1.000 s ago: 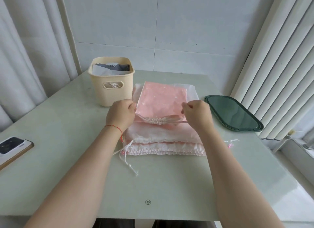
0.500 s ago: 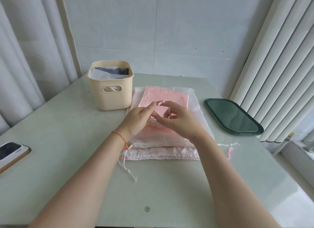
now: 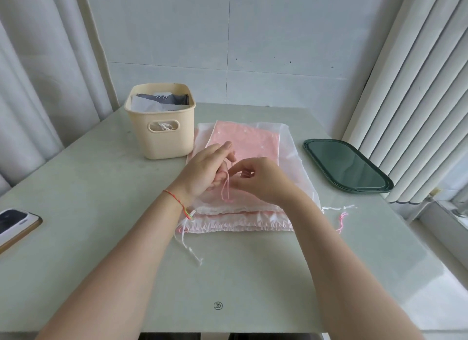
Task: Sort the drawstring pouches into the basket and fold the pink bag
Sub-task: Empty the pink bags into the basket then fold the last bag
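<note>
Over the middle of the desk [image 3: 106,213], both hands meet above the stack of pouches. The left hand [image 3: 202,171] has its fingers curled, and its grip holds a thin pink cord [image 3: 226,187] that loops down from between the fingers. The right hand [image 3: 258,178] faces it, thumb and forefinger pinched on the same cord near its top. Both forearms reach in from the near edge; a red thread bracelet [image 3: 177,202] circles the left wrist.

The pink bag [image 3: 253,143] lies flat on top of the stack, rectangular, soft and faintly dotted, over sheer white organza pouches [image 3: 291,157] whose gathered satin hems sit at the near side. Loose white and pink drawstrings trail off the stack's near corners.

The cream plastic basket [image 3: 162,137], with rounded corners and a slot handle, stands just left of the stack at the far side, holding grey and white fabric. A dark green oval tray [image 3: 349,166] lies well right, near the desk's right edge. A phone [image 3: 15,224] rests at the left edge. Bare pale desk runs along the near side.
</note>
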Action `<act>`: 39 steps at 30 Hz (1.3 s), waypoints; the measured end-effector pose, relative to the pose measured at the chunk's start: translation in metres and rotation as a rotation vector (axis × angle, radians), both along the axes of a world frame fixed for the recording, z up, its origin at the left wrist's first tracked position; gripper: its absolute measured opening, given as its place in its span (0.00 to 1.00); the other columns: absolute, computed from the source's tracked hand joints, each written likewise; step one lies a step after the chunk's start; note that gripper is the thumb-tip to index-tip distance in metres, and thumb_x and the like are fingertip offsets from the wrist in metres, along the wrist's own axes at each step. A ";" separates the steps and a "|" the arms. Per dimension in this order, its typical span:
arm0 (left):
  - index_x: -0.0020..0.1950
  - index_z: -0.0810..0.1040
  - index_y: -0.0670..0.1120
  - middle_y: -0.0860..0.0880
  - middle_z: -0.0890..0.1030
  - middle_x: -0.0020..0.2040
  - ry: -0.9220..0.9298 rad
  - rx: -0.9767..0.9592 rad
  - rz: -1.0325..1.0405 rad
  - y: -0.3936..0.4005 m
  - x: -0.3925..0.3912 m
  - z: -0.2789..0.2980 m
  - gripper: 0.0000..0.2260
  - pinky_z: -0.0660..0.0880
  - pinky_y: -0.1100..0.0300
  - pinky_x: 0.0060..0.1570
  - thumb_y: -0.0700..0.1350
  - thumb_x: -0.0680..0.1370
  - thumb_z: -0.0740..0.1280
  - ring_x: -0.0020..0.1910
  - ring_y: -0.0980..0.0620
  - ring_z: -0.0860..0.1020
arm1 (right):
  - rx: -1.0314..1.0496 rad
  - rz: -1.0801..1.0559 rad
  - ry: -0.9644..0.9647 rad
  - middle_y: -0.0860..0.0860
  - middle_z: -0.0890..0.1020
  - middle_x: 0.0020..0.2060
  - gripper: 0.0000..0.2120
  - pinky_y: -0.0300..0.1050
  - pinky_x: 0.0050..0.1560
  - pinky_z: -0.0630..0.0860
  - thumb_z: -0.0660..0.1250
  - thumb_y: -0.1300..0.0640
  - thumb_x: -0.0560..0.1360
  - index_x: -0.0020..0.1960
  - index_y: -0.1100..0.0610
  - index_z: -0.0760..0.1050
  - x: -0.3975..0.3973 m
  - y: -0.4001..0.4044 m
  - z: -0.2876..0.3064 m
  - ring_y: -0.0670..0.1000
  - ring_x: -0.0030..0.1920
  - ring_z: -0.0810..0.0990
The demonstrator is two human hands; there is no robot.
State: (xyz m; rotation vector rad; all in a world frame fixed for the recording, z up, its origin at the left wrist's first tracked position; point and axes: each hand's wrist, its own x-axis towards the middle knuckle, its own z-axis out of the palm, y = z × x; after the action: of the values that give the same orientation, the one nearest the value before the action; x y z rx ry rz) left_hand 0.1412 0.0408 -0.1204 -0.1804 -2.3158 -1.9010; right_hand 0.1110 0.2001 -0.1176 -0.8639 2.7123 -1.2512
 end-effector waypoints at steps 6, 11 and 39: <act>0.54 0.70 0.41 0.44 0.68 0.33 0.018 -0.008 0.058 0.003 0.002 0.001 0.10 0.62 0.57 0.32 0.47 0.84 0.55 0.24 0.59 0.70 | -0.153 0.035 -0.250 0.48 0.74 0.29 0.11 0.37 0.31 0.66 0.61 0.59 0.75 0.42 0.64 0.79 0.008 0.001 0.011 0.43 0.27 0.67; 0.53 0.73 0.43 0.47 0.71 0.30 -0.014 0.004 0.047 0.001 0.000 -0.001 0.06 0.66 0.58 0.31 0.46 0.82 0.61 0.26 0.52 0.69 | -0.077 -0.003 -0.157 0.43 0.76 0.25 0.13 0.32 0.29 0.67 0.66 0.53 0.78 0.40 0.60 0.79 0.006 -0.001 0.009 0.39 0.25 0.70; 0.42 0.79 0.42 0.51 0.75 0.25 -0.065 0.150 0.347 -0.008 -0.012 -0.019 0.09 0.61 0.65 0.20 0.40 0.81 0.63 0.24 0.55 0.75 | 0.215 -0.179 0.195 0.47 0.72 0.28 0.20 0.39 0.35 0.62 0.74 0.43 0.70 0.36 0.58 0.74 -0.017 0.025 0.000 0.46 0.31 0.67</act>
State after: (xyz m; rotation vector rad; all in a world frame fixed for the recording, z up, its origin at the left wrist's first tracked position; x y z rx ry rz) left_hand 0.1293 0.0330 -0.1396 0.2846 -2.0638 -1.9098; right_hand 0.0942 0.2254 -0.1172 -0.7701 3.0660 -0.9168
